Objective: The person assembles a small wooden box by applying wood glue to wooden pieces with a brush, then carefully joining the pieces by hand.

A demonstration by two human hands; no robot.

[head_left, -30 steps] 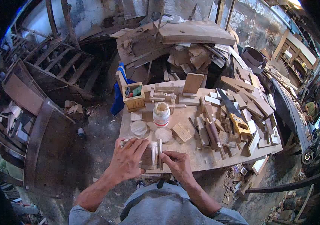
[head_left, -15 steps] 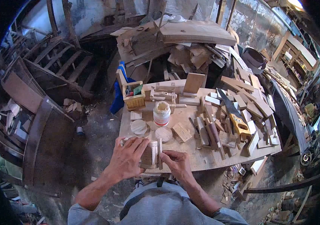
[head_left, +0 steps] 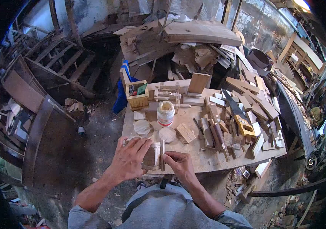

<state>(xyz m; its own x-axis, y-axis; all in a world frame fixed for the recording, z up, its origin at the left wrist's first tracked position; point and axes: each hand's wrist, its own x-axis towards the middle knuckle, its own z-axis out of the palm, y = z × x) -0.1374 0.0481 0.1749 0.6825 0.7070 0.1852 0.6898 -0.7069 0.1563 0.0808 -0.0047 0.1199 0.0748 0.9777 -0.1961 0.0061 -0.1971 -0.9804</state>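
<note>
At the near edge of the bench, my left hand (head_left: pixel 131 156) wraps over a small wooden box (head_left: pixel 152 157) built of upright slats. Pinched in my right hand (head_left: pixel 178 162) is a thin wooden strip (head_left: pixel 162 154), upright and close along the box's right side. Part of the box lies hidden beneath my left fingers. Just beyond are two round wooden discs, the left disc (head_left: pixel 142 127) and the right disc (head_left: pixel 167 134). Behind them stands an open white jar (head_left: pixel 165 114) with pale residue around its mouth.
A wooden block (head_left: pixel 185 133) lies right of the discs. A yellow-handled handsaw (head_left: pixel 243 124) rests on a heap of offcuts (head_left: pixel 260 107). Further back are a wooden caddy (head_left: pixel 137 100) and a clamp-like wooden tool (head_left: pixel 167 94). The workbench edge (head_left: pixel 208 170) runs close in front of me.
The whole view has shifted very slightly. Both hands keep their hold on the box and the strip, with almost no movement between them.
</note>
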